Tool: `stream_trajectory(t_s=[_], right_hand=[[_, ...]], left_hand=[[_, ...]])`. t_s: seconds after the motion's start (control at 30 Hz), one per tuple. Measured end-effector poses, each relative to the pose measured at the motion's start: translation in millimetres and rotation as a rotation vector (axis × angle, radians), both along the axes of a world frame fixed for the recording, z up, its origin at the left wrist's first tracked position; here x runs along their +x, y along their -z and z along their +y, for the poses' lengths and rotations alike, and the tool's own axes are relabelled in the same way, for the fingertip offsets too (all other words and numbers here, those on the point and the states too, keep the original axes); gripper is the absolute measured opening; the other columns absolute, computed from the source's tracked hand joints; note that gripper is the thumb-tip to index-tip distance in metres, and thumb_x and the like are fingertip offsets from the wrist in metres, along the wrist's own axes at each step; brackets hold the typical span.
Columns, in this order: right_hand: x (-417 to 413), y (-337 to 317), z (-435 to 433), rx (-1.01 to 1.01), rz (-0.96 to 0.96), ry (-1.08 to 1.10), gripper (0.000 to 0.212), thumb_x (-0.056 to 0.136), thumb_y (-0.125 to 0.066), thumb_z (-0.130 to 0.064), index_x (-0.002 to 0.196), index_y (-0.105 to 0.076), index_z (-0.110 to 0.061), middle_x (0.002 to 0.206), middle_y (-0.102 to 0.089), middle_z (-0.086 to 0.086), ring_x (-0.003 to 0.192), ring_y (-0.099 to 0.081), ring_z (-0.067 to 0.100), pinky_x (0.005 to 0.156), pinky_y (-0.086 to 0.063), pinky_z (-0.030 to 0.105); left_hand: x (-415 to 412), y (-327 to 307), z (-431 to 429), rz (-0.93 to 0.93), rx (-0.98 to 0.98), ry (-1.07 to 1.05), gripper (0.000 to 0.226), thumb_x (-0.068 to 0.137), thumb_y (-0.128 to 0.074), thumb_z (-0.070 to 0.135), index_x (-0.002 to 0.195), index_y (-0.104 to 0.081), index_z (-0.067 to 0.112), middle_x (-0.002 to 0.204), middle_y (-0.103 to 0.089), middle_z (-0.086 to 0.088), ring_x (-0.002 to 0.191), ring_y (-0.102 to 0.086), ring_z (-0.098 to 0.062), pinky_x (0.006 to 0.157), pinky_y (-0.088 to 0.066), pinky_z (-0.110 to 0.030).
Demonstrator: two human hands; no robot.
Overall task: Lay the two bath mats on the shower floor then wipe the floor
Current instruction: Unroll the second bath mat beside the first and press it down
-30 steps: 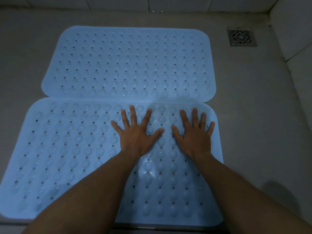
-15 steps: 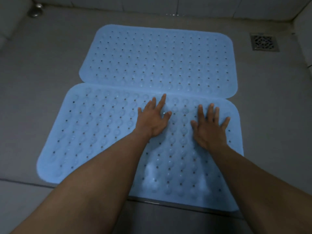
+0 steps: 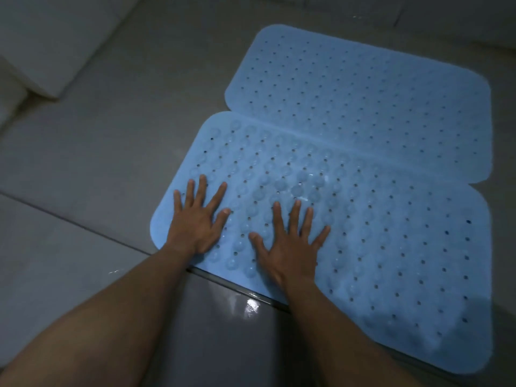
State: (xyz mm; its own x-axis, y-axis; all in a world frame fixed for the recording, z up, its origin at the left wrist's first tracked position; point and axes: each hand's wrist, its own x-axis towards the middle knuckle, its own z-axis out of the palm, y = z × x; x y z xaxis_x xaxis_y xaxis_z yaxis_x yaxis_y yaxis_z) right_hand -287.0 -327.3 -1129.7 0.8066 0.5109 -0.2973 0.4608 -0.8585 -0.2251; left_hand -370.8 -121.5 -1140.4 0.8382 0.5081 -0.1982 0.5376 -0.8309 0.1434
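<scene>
We look down on a grey floor [image 3: 106, 152] in dim light. A straight seam [image 3: 72, 219] runs across it from the left edge toward the lower middle, and nearer us the surface turns darker and glossy, with a small bright glare [image 3: 251, 305] on it that looks wet. At upper left a pale ledge [image 3: 53, 43] stands above the floor, its corner jutting toward us. Along the top right edge we make out light wall tiles [image 3: 446, 12] split by a thin joint.
</scene>
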Motion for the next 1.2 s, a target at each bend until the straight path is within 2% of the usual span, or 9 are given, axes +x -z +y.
stream_trajectory(t_s=[0.17,0.47,0.63,0.77,0.87,0.93,1.03,1.13,1.2], right_hand=[[-4.5,9.5,2.2,-0.008,-0.098,0.018,0.073,0.095,-0.014,-0.071,0.156,0.005,-0.038,0.165,0.013,0.005,0.151,0.013,0.029,0.113,0.006,0.069],[-8.1,14.9,12.2,-0.014,-0.129,0.035,0.058,0.099,-0.027,-0.056,0.154,-0.019,-0.043,0.166,-0.005,0.006,0.152,-0.003,0.034,0.112,-0.001,0.071],[-8.6,10.4,17.1,-0.009,-0.099,0.048,0.055,0.099,-0.025,-0.051,0.153,-0.024,-0.042,0.165,-0.009,0.007,0.151,-0.004,0.035,0.111,-0.001,0.072],[-5.1,8.6,11.0,-0.005,-0.041,0.023,0.055,0.1,-0.022,-0.053,0.154,-0.015,-0.046,0.166,-0.001,0.004,0.152,0.002,0.032,0.112,0.004,0.07],[4.0,-0.6,-0.8,0.028,0.042,-0.027,0.057,0.101,-0.018,-0.056,0.154,0.0,-0.048,0.165,0.012,0.0,0.151,0.012,0.025,0.114,0.011,0.063],[12.5,-11.3,-15.9,0.067,0.088,-0.073,0.059,0.101,-0.015,-0.056,0.154,0.008,-0.044,0.165,0.012,-0.001,0.152,0.011,0.021,0.118,0.009,0.055],[27.7,-24.0,-52.9,0.17,0.108,-0.083,0.064,0.099,-0.014,-0.054,0.157,0.006,-0.036,0.166,0.005,0.002,0.153,0.002,0.02,0.122,0.002,0.045],[42.7,-23.8,-101.6,0.124,0.066,-0.012,0.069,0.093,-0.008,-0.057,0.157,0.001,-0.034,0.166,0.002,0.001,0.152,0.005,0.022,0.12,0.006,0.053],[52.7,-20.0,-133.7,0.049,0.046,0.04,0.066,0.096,-0.012,-0.058,0.157,0.001,-0.036,0.166,0.002,0.001,0.152,0.008,0.024,0.118,0.008,0.06]], left_hand=[[-3.3,7.0,2.5,-0.048,0.031,-0.021,0.071,0.093,-0.025,0.076,0.154,-0.004,0.049,0.167,0.004,0.001,0.153,0.008,-0.024,0.12,0.005,-0.055],[-0.2,5.3,2.0,-0.047,0.067,0.007,0.07,0.094,-0.027,0.072,0.156,-0.009,0.045,0.167,-0.002,-0.005,0.153,0.003,-0.031,0.118,0.0,-0.062],[4.4,-0.7,0.9,0.046,0.056,0.01,0.068,0.093,-0.019,0.072,0.153,0.003,0.05,0.166,0.006,-0.007,0.152,0.007,-0.034,0.116,0.001,-0.066],[7.6,-9.1,4.6,0.119,-0.016,0.008,0.07,0.089,-0.011,0.076,0.153,0.006,0.051,0.165,0.013,-0.006,0.151,0.014,-0.033,0.116,0.005,-0.065],[18.7,-22.2,3.8,0.174,-0.073,-0.029,0.074,0.086,-0.019,0.073,0.153,-0.003,0.048,0.165,0.009,-0.008,0.151,0.011,-0.033,0.116,0.004,-0.065],[26.0,-30.0,-6.6,0.166,-0.019,-0.038,0.074,0.086,-0.022,0.064,0.155,-0.011,0.039,0.165,0.001,-0.011,0.151,0.006,-0.035,0.116,0.002,-0.066],[34.9,-28.6,-40.5,0.093,0.138,0.073,0.073,0.088,-0.022,0.05,0.158,-0.014,0.032,0.165,-0.002,-0.015,0.151,0.005,-0.039,0.114,0.003,-0.069],[55.8,-21.0,-90.1,-0.021,0.146,0.214,0.07,0.09,-0.029,0.046,0.158,-0.018,0.031,0.165,-0.004,-0.018,0.15,0.001,-0.042,0.111,0.0,-0.073],[76.3,-18.3,-127.4,-0.047,0.111,0.327,0.067,0.093,-0.033,0.046,0.157,-0.022,0.031,0.164,-0.008,-0.018,0.15,-0.001,-0.043,0.111,-0.001,-0.074]])
